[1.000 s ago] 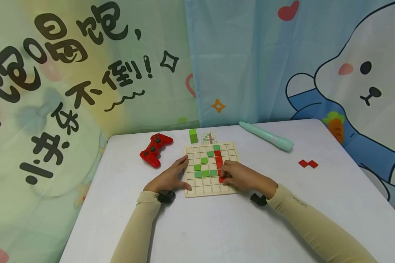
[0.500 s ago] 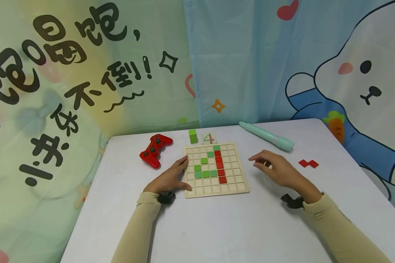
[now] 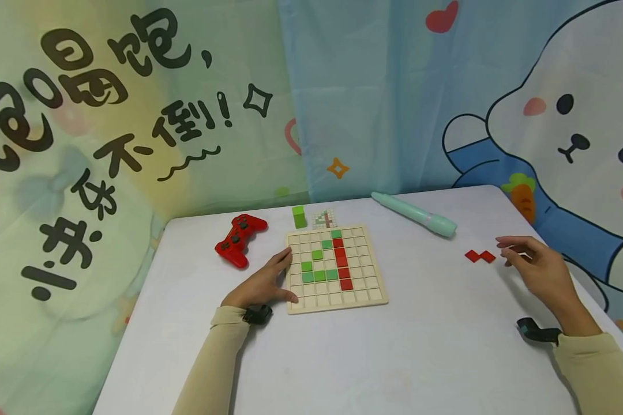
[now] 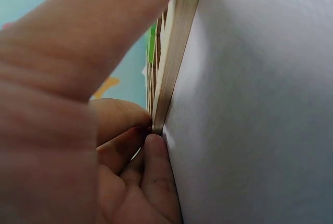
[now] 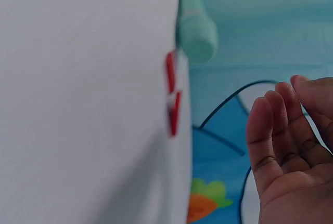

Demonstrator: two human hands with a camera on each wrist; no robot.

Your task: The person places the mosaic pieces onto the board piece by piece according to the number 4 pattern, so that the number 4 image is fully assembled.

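Observation:
A wooden grid board (image 3: 363, 295) lies on the table, with green square tiles (image 3: 319, 276) and a column of red square tiles (image 3: 341, 257) set in its cells. My left hand (image 3: 259, 285) rests along the board's left edge, thumb near the lower corner and fingers farther up. In the left wrist view, the thumb and fingertips touch the wooden edge (image 4: 179, 42). Off to the right, two loose red tiles (image 3: 480, 256) lie corner to corner. Just right of them hovers my right hand (image 3: 542, 274), fingers loosely bent and holding nothing; the right wrist view shows its fingers apart from the tiles.
Behind the board are a green block (image 3: 299, 217) and a small printed grid pattern card (image 3: 324, 218). A red game controller (image 3: 240, 240) lies to the left. A mint-green, pen-shaped object (image 3: 415, 215) lies at the back right. A printed curtain (image 3: 353, 104) hangs behind the table.
My right hand has left the red column on the board and moved right, beside the loose red tiles. The left hand stays at the board's edge. The head view has shifted slightly.

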